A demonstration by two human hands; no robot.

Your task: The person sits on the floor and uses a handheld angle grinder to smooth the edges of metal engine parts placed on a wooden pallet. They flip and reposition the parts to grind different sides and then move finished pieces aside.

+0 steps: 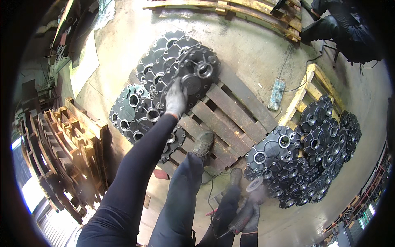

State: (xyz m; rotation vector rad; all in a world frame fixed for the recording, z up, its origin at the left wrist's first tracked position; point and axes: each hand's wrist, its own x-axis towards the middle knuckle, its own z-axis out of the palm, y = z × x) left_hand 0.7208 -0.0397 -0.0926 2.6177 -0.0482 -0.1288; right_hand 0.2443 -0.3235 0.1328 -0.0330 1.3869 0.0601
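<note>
My left hand [177, 99], in a grey glove, lies flat on the edge of a dark grey cast metal housing [193, 74] that tops a stack on a wooden pallet [230, 119]. My right hand [250, 212], also gloved, grips an angle grinder [247, 201] whose round disc [255, 184] points up near my right boot. My left boot [203, 143] stands on the pallet's slats. Lighter grey housings [133, 109] lie beside the stack, under my left forearm.
More dark housings [300, 160] are piled at the right beside a yellow pallet [306, 88]. Empty pallets lean in a row at the left [70, 144]. A power strip [276, 94] with its cable lies on the concrete floor. A person in dark clothes [345, 29] is at the top right.
</note>
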